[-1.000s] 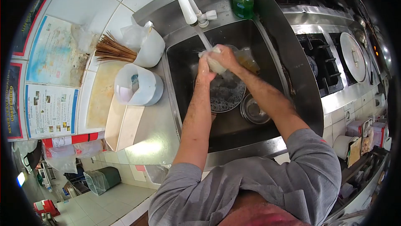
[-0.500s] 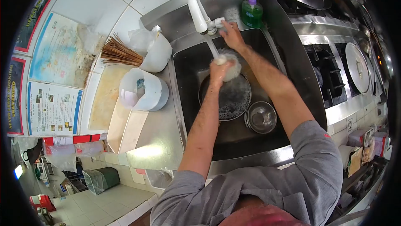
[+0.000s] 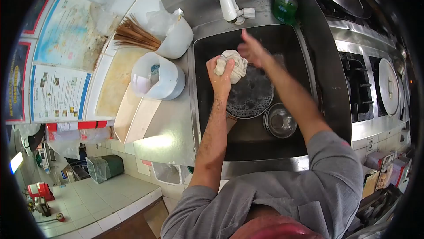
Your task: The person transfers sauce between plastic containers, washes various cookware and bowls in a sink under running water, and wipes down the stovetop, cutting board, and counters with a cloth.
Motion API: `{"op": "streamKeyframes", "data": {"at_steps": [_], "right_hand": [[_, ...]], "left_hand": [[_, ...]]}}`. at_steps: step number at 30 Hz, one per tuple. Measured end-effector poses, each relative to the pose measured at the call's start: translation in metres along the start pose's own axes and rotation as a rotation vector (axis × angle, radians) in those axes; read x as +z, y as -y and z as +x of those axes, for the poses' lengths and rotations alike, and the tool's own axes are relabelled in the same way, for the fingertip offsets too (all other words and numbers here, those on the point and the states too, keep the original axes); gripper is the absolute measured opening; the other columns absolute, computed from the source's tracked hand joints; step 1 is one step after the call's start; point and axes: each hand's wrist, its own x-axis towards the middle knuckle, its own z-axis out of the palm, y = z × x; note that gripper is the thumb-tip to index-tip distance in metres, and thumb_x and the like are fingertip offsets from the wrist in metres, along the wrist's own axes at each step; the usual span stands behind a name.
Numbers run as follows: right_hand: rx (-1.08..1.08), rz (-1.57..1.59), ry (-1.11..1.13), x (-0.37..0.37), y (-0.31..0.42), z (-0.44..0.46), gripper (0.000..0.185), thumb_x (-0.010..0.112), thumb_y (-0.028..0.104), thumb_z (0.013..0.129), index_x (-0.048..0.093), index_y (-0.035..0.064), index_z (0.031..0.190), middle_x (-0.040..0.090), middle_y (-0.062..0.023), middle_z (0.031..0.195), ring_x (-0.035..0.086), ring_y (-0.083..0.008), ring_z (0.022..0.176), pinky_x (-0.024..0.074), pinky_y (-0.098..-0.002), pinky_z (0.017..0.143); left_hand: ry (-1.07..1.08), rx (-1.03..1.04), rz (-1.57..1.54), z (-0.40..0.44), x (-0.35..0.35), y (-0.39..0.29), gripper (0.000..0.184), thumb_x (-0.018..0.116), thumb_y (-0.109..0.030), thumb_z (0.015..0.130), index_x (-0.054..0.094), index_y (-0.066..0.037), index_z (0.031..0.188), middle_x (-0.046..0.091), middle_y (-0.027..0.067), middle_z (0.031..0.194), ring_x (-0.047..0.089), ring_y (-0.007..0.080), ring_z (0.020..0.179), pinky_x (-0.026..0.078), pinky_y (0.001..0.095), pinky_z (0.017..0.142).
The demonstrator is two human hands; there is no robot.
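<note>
My left hand [image 3: 220,73] is closed around a bunched, wet, whitish cloth [image 3: 237,65] above the black sink basin [image 3: 247,144]. Just right of the cloth, my right hand [image 3: 254,51] is blurred by motion; its thumb stands apart from its fingers, and it holds nothing I can see. Beneath both hands a round pan [image 3: 252,99] of sudsy water sits in the basin. Glass-like bowls [image 3: 281,122] are stacked beside it, at the lower right. At the back is the white faucet [image 3: 226,2] with its handle [image 3: 248,13]; no stream shows under its spout.
A green soap bottle [image 3: 285,7] with a purple pump stands at the sink's back right corner. On the left ledge are two white containers, one [image 3: 179,40] beside brown sticks [image 3: 137,35], the other [image 3: 161,80] nearer. A stove [image 3: 360,86] lies to the right.
The water stream from the faucet has stopped. My right hand has left the faucet handle and come down near the cloth. My left hand has lifted the cloth away from the spout.
</note>
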Motion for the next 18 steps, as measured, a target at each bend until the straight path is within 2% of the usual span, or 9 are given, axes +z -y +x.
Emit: {"op": "streamKeyframes", "data": {"at_steps": [1, 3, 6, 8, 10, 11, 12, 14, 18], "right_hand": [[0.104, 0.215, 0.257, 0.010, -0.026, -0.030, 0.084, 0.048, 0.068, 0.074, 0.021, 0.0202, 0.138, 0.034, -0.0157, 0.132, 0.036, -0.0301, 0.122, 0.0341, -0.0597, 0.088], [-0.045, 0.573, 0.464, 0.032, -0.060, -0.063, 0.060, 0.050, 0.054, 0.083, 0.037, 0.0178, 0.129, 0.049, -0.0097, 0.117, 0.050, -0.0193, 0.107, 0.0446, -0.0400, 0.085], [-0.121, 0.483, 0.435, 0.050, -0.068, -0.079, 0.040, 0.059, 0.037, 0.084, 0.049, 0.0124, 0.115, 0.057, -0.0067, 0.101, 0.057, -0.0170, 0.090, 0.0477, -0.0296, 0.077], [-0.239, 0.228, 0.107, 0.066, -0.070, -0.092, 0.021, 0.060, 0.020, 0.080, 0.057, 0.0083, 0.098, 0.058, -0.0047, 0.090, 0.059, -0.0169, 0.078, 0.0474, -0.0266, 0.071], [-0.329, 0.096, 0.050, 0.075, -0.078, -0.097, 0.016, 0.061, 0.016, 0.077, 0.058, 0.0067, 0.090, 0.059, -0.0052, 0.088, 0.058, -0.0174, 0.076, 0.0470, -0.0275, 0.069], [-0.429, -0.025, -0.009, 0.077, -0.081, -0.096, 0.011, 0.061, 0.013, 0.074, 0.060, 0.0051, 0.082, 0.060, -0.0057, 0.086, 0.058, -0.0179, 0.073, 0.0466, -0.0283, 0.068], [-0.611, -0.474, -0.091, 0.077, -0.081, -0.093, 0.014, 0.063, 0.014, 0.068, 0.061, 0.0053, 0.079, 0.059, -0.0077, 0.084, 0.058, -0.0214, 0.073, 0.0463, -0.0315, 0.067], [-0.743, -0.692, -0.138, 0.078, -0.086, -0.101, 0.016, 0.063, 0.014, 0.066, 0.061, 0.0067, 0.080, 0.059, -0.0083, 0.084, 0.057, -0.0239, 0.075, 0.0464, -0.0334, 0.067], [-0.986, -1.091, -0.053, 0.085, -0.087, -0.131, 0.015, 0.062, 0.016, 0.065, 0.062, 0.0117, 0.080, 0.056, -0.0076, 0.083, 0.056, -0.0281, 0.081, 0.0472, -0.0373, 0.067]], "left_hand": [[-0.061, 0.236, 0.304, -0.006, -0.003, -0.008, 0.039, 0.071, -0.018, 0.074, 0.052, 0.000, 0.102, 0.048, 0.0119, 0.106, 0.050, 0.0208, 0.097, 0.041, 0.0323, 0.084], [-0.019, 0.243, 0.245, -0.023, -0.002, -0.014, 0.043, 0.072, -0.022, 0.073, 0.049, 0.002, 0.100, 0.044, 0.0134, 0.109, 0.046, 0.0234, 0.101, 0.037, 0.0342, 0.088], [-0.118, 0.160, 0.149, -0.052, 0.005, -0.011, 0.034, 0.066, -0.022, 0.080, 0.051, -0.001, 0.102, 0.051, 0.0089, 0.104, 0.051, 0.0190, 0.095, 0.041, 0.0305, 0.083], [-0.220, -0.025, -0.156, -0.057, 0.004, -0.012, 0.036, 0.067, -0.024, 0.079, 0.050, -0.001, 0.101, 0.052, 0.0086, 0.100, 0.053, 0.0190, 0.091, 0.043, 0.0307, 0.079], [-0.301, -0.263, -0.594, -0.060, 0.001, -0.016, 0.035, 0.063, -0.028, 0.080, 0.052, -0.001, 0.100, 0.057, 0.0066, 0.091, 0.058, 0.0184, 0.080, 0.047, 0.0302, 0.071], [-0.312, -0.262, -0.601, -0.057, -0.005, -0.014, 0.035, 0.063, -0.028, 0.080, 0.052, -0.001, 0.100, 0.057, 0.0066, 0.091, 0.058, 0.0184, 0.080, 0.047, 0.0302, 0.071], [-0.300, -0.404, -0.656, -0.056, -0.012, -0.010, 0.032, 0.059, -0.027, 0.082, 0.052, -0.003, 0.101, 0.058, 0.0074, 0.093, 0.058, 0.0200, 0.085, 0.047, 0.0331, 0.074], [-0.294, -0.596, -0.686, -0.063, -0.020, -0.019, 0.028, 0.049, -0.027, 0.085, 0.054, -0.006, 0.102, 0.059, 0.0085, 0.096, 0.058, 0.0235, 0.090, 0.047, 0.0373, 0.077], [-0.215, -0.671, -0.875, -0.076, -0.043, -0.001, 0.030, 0.050, -0.029, 0.083, 0.056, -0.004, 0.099, 0.059, 0.0085, 0.095, 0.060, 0.0234, 0.086, 0.049, 0.0363, 0.074]]}}
